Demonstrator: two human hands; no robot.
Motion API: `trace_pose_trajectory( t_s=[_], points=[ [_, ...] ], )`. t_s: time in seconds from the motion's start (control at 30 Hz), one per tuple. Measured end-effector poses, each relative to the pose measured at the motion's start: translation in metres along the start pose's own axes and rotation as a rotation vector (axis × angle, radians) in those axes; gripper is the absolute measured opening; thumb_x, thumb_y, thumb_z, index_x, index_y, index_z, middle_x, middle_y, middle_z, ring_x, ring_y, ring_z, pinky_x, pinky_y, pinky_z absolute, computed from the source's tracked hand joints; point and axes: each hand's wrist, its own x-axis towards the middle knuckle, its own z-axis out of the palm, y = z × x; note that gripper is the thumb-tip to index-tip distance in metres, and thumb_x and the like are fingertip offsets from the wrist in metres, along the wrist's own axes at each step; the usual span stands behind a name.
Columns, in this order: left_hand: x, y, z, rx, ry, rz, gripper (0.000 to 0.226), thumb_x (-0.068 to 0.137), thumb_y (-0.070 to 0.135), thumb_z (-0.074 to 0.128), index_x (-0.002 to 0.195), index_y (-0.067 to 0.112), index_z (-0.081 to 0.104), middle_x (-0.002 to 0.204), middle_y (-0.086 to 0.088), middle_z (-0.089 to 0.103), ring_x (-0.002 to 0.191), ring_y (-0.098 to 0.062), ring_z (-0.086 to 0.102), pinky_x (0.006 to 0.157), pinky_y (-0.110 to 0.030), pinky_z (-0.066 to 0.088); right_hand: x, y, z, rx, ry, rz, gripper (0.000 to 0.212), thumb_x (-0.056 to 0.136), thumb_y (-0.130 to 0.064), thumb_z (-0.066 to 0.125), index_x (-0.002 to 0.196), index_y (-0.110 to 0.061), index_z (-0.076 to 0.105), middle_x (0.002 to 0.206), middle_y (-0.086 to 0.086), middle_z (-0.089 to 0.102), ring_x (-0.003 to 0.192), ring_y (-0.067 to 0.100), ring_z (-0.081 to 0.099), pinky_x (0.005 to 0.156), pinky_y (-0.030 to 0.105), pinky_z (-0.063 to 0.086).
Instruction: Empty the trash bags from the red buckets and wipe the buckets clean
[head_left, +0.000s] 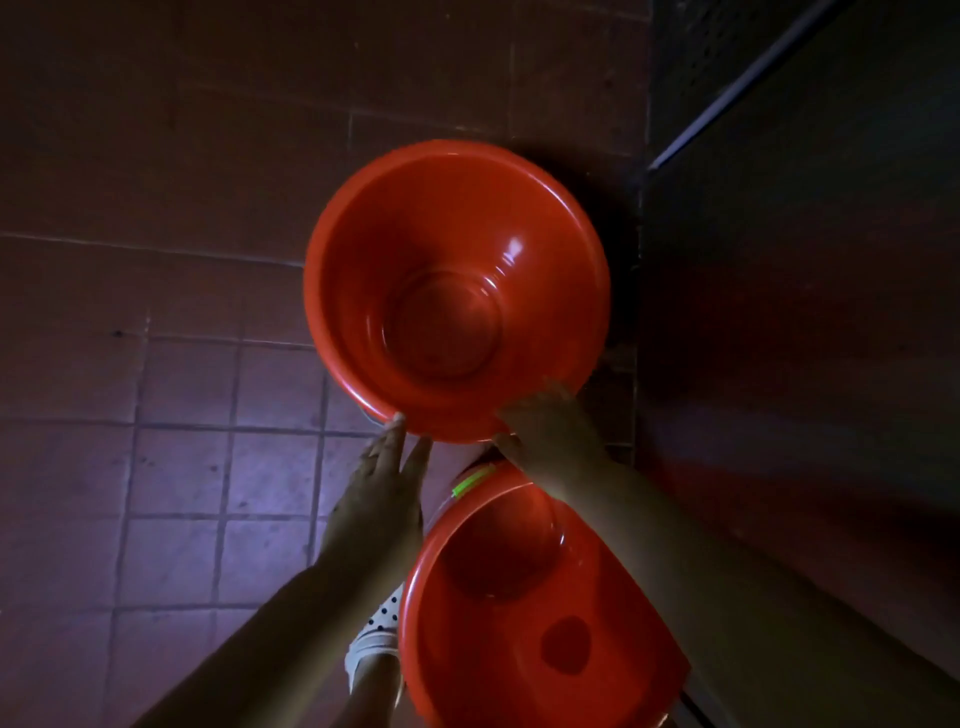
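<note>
Two red buckets stand on the tiled floor, both bare inside with no bag showing. The far bucket (452, 244) is upright in the middle of the view. The near bucket (498, 613) sits below it, partly cut off by the frame and crossed by my right arm. My left hand (382, 483) lies flat with fingers apart, fingertips touching the far bucket's near rim. My right hand (550, 431) grips that same rim from the right, fingers curled over the edge.
Reddish floor tiles (182, 467) spread to the left. A dark wall or panel (805, 312) runs along the right, close to both buckets. A green strip (470, 483) shows at the near bucket's rim. A foot in a spotted white shoe (376, 634) stands beside the near bucket.
</note>
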Motion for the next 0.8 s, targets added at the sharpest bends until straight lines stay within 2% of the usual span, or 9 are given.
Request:
trace_pose_trajectory(
  t_s=[0.07, 0.2, 0.33, 0.43, 0.57, 0.7, 0.8],
  points=[
    [0.006, 0.013, 0.004, -0.016, 0.003, 0.047, 0.072, 0.094, 0.009, 0.043, 0.151, 0.022, 0.001, 0.159, -0.012, -0.002, 0.145, -0.031, 0.013, 0.113, -0.038, 0.031, -0.012, 0.015, 0.000, 0.004, 0.001, 0.027, 0.030, 0.092, -0.032, 0.044, 0.118, -0.027, 0.059, 0.124, -0.004, 0.061, 0.121, 0.016, 0.049, 0.110, 0.031, 0.001],
    [0.011, 0.032, 0.016, -0.051, 0.010, 0.141, 0.074, 0.092, 0.005, 0.046, 0.151, 0.023, 0.006, 0.159, -0.007, 0.001, 0.145, -0.027, 0.012, 0.110, -0.028, 0.015, -0.037, 0.043, 0.004, 0.007, -0.045, 0.087, 0.040, 0.092, -0.020, 0.046, 0.132, -0.025, 0.051, 0.135, -0.003, 0.055, 0.128, 0.015, 0.044, 0.115, 0.034, 0.004],
    [0.015, 0.048, 0.027, -0.065, 0.000, 0.182, 0.071, 0.095, 0.009, 0.040, 0.151, 0.026, 0.000, 0.159, -0.002, -0.006, 0.146, -0.025, 0.009, 0.112, -0.029, 0.017, -0.057, 0.061, 0.011, 0.065, -0.025, 0.136, 0.047, 0.089, -0.011, 0.048, 0.135, -0.023, 0.050, 0.138, -0.002, 0.052, 0.130, 0.014, 0.042, 0.115, 0.032, 0.002],
    [0.015, 0.058, 0.032, -0.065, 0.018, 0.198, 0.070, 0.094, 0.009, 0.040, 0.151, 0.024, 0.003, 0.159, -0.006, -0.002, 0.146, -0.025, 0.010, 0.114, -0.031, 0.015, -0.069, 0.067, 0.016, 0.070, 0.003, 0.114, 0.053, 0.086, -0.006, 0.049, 0.137, -0.021, 0.047, 0.139, -0.002, 0.051, 0.132, 0.015, 0.039, 0.115, 0.030, -0.002],
    [0.012, 0.065, 0.034, -0.027, 0.000, 0.158, 0.070, 0.094, 0.012, 0.044, 0.151, 0.021, 0.006, 0.159, -0.008, -0.002, 0.145, -0.026, 0.010, 0.117, -0.035, 0.020, -0.071, 0.067, 0.016, 0.064, 0.043, 0.092, 0.053, 0.085, -0.004, 0.050, 0.136, -0.018, 0.048, 0.139, 0.002, 0.051, 0.133, 0.018, 0.039, 0.116, 0.030, -0.001],
    [0.007, 0.072, 0.023, 0.065, -0.013, 0.154, 0.066, 0.095, 0.020, 0.044, 0.151, 0.017, 0.008, 0.159, -0.009, 0.004, 0.146, -0.024, 0.008, 0.116, -0.033, 0.004, -0.077, 0.063, 0.008, 0.077, -0.003, 0.168, 0.059, 0.090, -0.009, 0.044, 0.146, -0.018, 0.030, 0.151, 0.001, 0.034, 0.142, 0.017, 0.022, 0.117, 0.031, -0.001],
    [-0.003, 0.086, 0.000, 0.176, -0.056, 0.136, 0.063, 0.097, 0.026, 0.040, 0.150, 0.016, 0.009, 0.159, -0.010, 0.006, 0.146, -0.024, 0.006, 0.117, -0.037, 0.002, -0.093, 0.053, -0.011, 0.051, 0.014, 0.205, 0.056, 0.090, -0.013, 0.042, 0.145, -0.018, 0.032, 0.149, 0.001, 0.037, 0.138, 0.020, 0.029, 0.115, 0.034, 0.012]
  ],
)
